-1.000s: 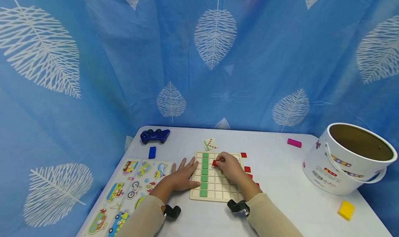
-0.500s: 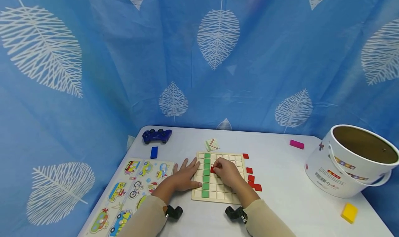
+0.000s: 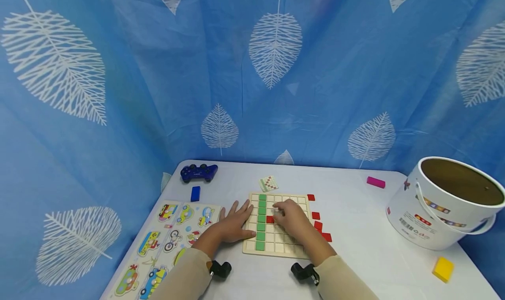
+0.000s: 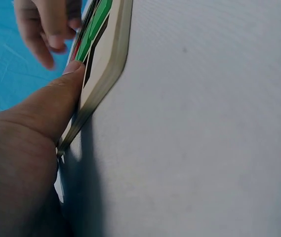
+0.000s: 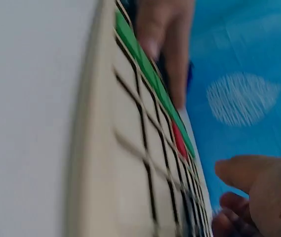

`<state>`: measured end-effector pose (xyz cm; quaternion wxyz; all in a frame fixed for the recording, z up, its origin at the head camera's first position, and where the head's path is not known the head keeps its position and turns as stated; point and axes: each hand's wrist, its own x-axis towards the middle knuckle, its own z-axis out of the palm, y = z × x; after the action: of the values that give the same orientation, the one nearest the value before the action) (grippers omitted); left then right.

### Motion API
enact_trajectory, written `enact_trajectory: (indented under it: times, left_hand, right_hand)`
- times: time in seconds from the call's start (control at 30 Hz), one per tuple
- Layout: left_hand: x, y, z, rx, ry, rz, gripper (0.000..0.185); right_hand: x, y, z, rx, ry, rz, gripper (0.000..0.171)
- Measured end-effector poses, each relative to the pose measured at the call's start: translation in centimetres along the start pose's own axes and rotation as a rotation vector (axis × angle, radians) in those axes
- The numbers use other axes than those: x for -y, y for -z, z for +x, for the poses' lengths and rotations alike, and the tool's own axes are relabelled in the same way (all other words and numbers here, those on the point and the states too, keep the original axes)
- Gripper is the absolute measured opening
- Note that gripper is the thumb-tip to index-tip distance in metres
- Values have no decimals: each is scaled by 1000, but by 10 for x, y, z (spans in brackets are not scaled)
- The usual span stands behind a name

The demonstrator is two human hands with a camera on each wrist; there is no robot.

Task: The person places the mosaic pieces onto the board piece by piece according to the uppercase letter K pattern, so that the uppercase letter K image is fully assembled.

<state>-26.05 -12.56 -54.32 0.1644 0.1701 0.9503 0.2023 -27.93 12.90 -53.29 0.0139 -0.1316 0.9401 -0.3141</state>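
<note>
The left hand [image 3: 232, 223] lay flat on the white table [image 3: 355, 212], fingers spread and straight, with the thumb pressed against the left edge of the wooden grid board [image 3: 289, 247]; the left wrist view showed this thumb [image 4: 56, 98] touching the board's side. The right hand [image 3: 289, 216] rested over the middle of the board, its fingers loosely bent and just beside one red tile [image 3: 270, 219]. This tile sat in a cell directly right of the column of green tiles [image 3: 261, 221]. Whether the fingertips touched the red tile or had let it go, I could not tell from the head view; in the right wrist view the red tile [image 5: 179, 140] lay flat in the grid, apart from the fingers [image 5: 249, 180], so the hand seemed to hold nothing.

To do this step well, in my judgement, the tile should be pushed down until it is level with the green ones, and the left hand should keep the board from sliding. The spare red tiles [image 3: 318, 225] waited near the board's right edge, so the right hand needed only a short reach. The small pattern card [image 3: 268, 183] behind the board could be checked for the correct cell.
</note>
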Motion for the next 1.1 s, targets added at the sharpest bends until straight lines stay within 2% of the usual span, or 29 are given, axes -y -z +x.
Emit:
enact_trajectory:
  times: [0.13, 0.27, 0.4, 0.5, 0.63, 0.77, 0.9, 1.0, 1.1]
  left_hand:
    - [1, -1, 0, -2, 2, 0, 99]
    - [4, -1, 0, -4, 14, 13, 100]
    - [6, -1, 1, -5, 17, 8, 100]
    - [6, -3, 2, -3, 10, 1, 100]
    - [5, -4, 2, -6, 3, -1, 100]
    - [4, -4, 3, -10, -1, 1, 100]
    - [4, -4, 3, -11, 2, 3, 101]
    - [4, -4, 4, -9, 6, 7, 101]
    - [3, -5, 4, -3, 10, 7, 100]
  right_hand:
    - [-34, 31, -2, -67, -130, 7, 36]
    - [-70, 56, -8, 12, -310, 20, 42]
    - [-91, 64, -11, 86, -340, 28, 39]
    - [-96, 66, -13, 84, -317, 28, 28]
    - [-90, 65, -13, 19, -325, 90, 17]
    - [-68, 52, -10, -66, -307, 206, 13]
    - [-37, 27, -1, -26, -177, 250, 8]
    - [-20, 11, 7, 14, -96, 220, 7]
    - [-14, 2, 11, 8, -59, 152, 9]
